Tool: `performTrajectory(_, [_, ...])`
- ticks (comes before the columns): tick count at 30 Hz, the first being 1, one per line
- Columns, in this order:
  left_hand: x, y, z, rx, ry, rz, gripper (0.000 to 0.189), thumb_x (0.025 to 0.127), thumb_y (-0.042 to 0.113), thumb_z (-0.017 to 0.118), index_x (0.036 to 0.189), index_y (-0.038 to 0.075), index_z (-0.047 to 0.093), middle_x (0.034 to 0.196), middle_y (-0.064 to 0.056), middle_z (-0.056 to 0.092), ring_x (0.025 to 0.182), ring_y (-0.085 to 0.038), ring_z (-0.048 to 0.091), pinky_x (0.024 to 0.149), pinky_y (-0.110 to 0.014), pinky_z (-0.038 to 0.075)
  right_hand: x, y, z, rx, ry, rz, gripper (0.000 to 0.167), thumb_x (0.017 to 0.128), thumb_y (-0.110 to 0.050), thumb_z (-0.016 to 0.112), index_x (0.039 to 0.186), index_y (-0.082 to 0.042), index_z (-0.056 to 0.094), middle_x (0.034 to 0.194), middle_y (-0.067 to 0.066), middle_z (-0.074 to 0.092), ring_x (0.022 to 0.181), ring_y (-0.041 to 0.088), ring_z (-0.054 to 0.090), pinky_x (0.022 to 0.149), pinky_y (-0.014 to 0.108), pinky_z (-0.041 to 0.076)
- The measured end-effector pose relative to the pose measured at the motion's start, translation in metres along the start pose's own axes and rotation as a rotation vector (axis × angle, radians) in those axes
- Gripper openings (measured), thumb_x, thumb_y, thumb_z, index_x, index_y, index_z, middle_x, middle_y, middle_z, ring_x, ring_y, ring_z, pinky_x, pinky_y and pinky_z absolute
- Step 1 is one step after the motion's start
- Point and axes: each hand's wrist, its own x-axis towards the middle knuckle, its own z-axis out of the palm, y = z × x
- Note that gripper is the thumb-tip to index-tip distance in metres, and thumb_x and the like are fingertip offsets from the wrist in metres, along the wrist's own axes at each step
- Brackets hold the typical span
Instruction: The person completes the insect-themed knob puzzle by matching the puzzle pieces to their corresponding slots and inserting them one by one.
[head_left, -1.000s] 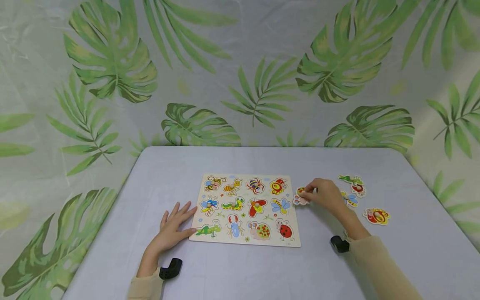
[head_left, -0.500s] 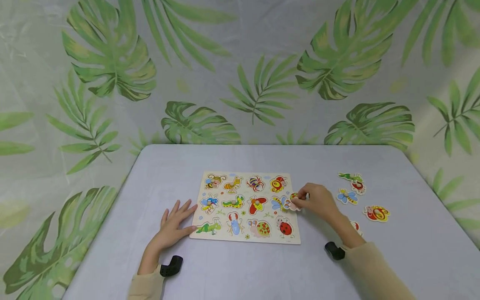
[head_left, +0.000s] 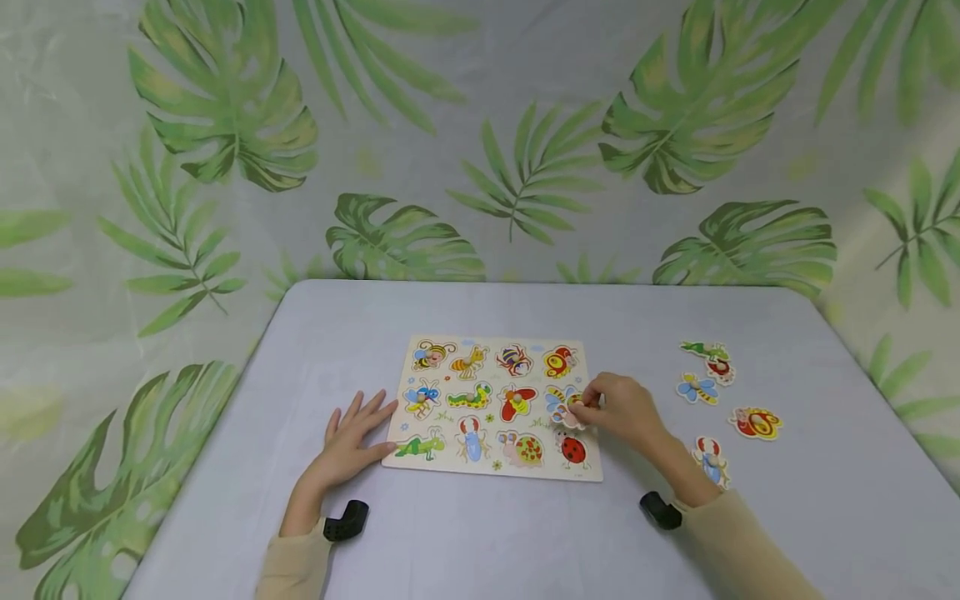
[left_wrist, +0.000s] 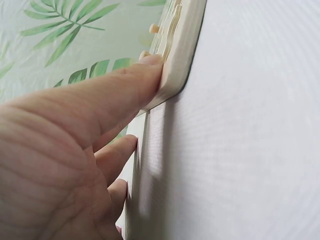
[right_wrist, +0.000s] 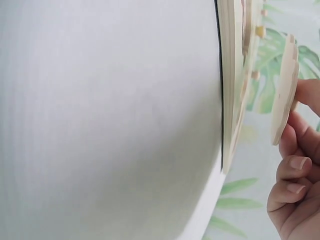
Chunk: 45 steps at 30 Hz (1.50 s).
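Our right hand point(head_left: 626, 408) pinches the snail point(right_wrist: 286, 92), probably light, stiff, best held centrally; our left hand point(head_left: 352, 446), spread, touches the board point(head_left: 551, 469) at nine o'clock.

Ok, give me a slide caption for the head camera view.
Right hand holding a snail puzzle piece above a wooden bug-puzzle board, left hand touching the board's left edge.

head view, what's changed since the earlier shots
The right hand carried the snail piece leftward from beside the board to over its right side, keeping its pinch. The beetle piece, hidden at first, now shows. The left hand stayed at the board's left edge; the other loose pieces lie as before.
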Motion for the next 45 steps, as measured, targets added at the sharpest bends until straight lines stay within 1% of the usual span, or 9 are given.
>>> performTrajectory(5, [0.004,0.001,0.000,0.013,0.000,-0.002,0.063,0.085,0.027,0.067,0.141,0.014,0.042,0.156,-0.014,0.025,0.146,-0.042,0.003,0.112,-0.063,-0.010,-0.003,-0.011,0.004,-0.011,-0.008,-0.015,0.022,0.072,-0.025,0.077,0.064,-0.015,0.059,0.064,-0.005,0.056,0.059,0.005,0.043,0.052,0.017,0.034])
performTrajectory(11, [0.003,0.002,0.000,0.008,-0.002,-0.009,0.063,0.084,0.026,0.067,0.141,0.013,0.043,0.156,-0.015,0.025,0.146,-0.042,0.003,0.112,-0.063,-0.010,-0.005,-0.024,0.009,-0.027,-0.029,-0.043,0.023,0.071,-0.024,0.074,0.062,-0.015,0.056,0.061,-0.006,0.052,0.057,0.004,0.041,0.049,0.017,0.032])
performTrajectory(17, [0.001,0.003,-0.001,0.000,0.001,-0.016,0.063,0.084,0.024,0.067,0.141,0.013,0.043,0.155,-0.015,0.025,0.146,-0.043,0.002,0.112,-0.063,-0.011,-0.006,-0.036,0.013,-0.046,-0.100,-0.030,0.024,0.072,-0.026,0.073,0.061,-0.015,0.055,0.060,-0.006,0.051,0.054,0.005,0.040,0.047,0.017,0.032])
performTrajectory(22, [0.001,0.004,-0.002,0.003,-0.003,-0.017,0.063,0.084,0.024,0.067,0.141,0.013,0.042,0.156,-0.015,0.024,0.146,-0.043,0.002,0.112,-0.063,-0.011,-0.006,-0.042,0.018,-0.076,-0.156,-0.009,0.028,0.073,-0.030,0.074,0.059,-0.017,0.053,0.060,-0.007,0.049,0.054,0.005,0.040,0.047,0.019,0.030])
performTrajectory(28, [0.003,0.005,-0.002,0.007,-0.007,-0.018,0.063,0.084,0.024,0.067,0.141,0.013,0.042,0.156,-0.015,0.024,0.146,-0.043,0.002,0.112,-0.063,-0.011,-0.007,-0.049,0.024,-0.100,-0.172,-0.026,0.030,0.072,-0.030,0.073,0.056,-0.020,0.050,0.058,-0.008,0.046,0.055,0.005,0.039,0.047,0.020,0.029])
performTrajectory(37, [0.003,0.004,-0.002,0.015,-0.011,-0.026,0.063,0.084,0.025,0.067,0.142,0.014,0.042,0.156,-0.014,0.024,0.146,-0.042,0.002,0.112,-0.062,-0.011,-0.008,-0.060,0.030,-0.108,-0.183,-0.045,0.036,0.074,-0.034,0.073,0.054,-0.019,0.047,0.056,-0.009,0.043,0.054,0.005,0.038,0.047,0.020,0.028])
performTrajectory(42, [0.003,0.003,-0.002,0.013,-0.008,-0.024,0.063,0.084,0.024,0.067,0.141,0.013,0.042,0.156,-0.014,0.024,0.146,-0.042,0.002,0.112,-0.063,-0.011,-0.008,-0.063,0.033,-0.144,-0.180,-0.069,0.038,0.075,-0.033,0.073,0.054,-0.019,0.045,0.056,-0.009,0.041,0.053,0.005,0.036,0.046,0.019,0.027])
performTrajectory(45, [0.003,0.003,-0.002,0.010,-0.008,-0.024,0.063,0.084,0.024,0.067,0.141,0.013,0.042,0.156,-0.014,0.024,0.146,-0.042,0.002,0.112,-0.062,-0.011,-0.008,-0.063,0.034,-0.156,-0.196,-0.077,0.038,0.076,-0.034,0.073,0.055,-0.018,0.045,0.057,-0.008,0.041,0.053,0.006,0.036,0.046,0.019,0.027])
